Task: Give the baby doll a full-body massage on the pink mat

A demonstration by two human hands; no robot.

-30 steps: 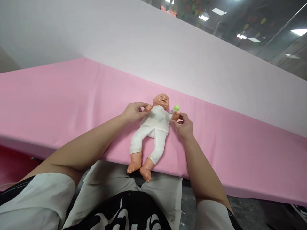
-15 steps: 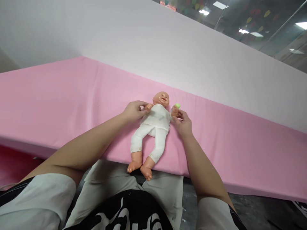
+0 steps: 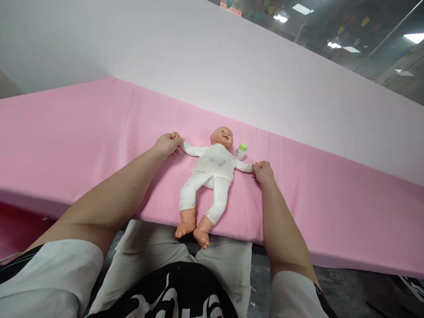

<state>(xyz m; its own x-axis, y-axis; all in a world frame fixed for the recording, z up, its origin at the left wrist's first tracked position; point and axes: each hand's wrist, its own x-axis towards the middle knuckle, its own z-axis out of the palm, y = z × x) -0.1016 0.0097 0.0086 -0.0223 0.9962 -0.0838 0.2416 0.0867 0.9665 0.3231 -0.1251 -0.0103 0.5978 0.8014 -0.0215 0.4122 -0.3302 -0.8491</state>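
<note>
Both hands pinched on the doll's wrists: left hand (image 3: 166, 144) holds one doll hand, right hand (image 3: 263, 172) holds the other, arms stretched out sideways. Baby doll (image 3: 212, 170) lies face up on the pink mat (image 3: 82, 132), white outfit, feet hanging over the near edge. Small green-capped bottle (image 3: 241, 150) lies just beside its shoulder. Pale padded wall (image 3: 198, 57) behind.
</note>
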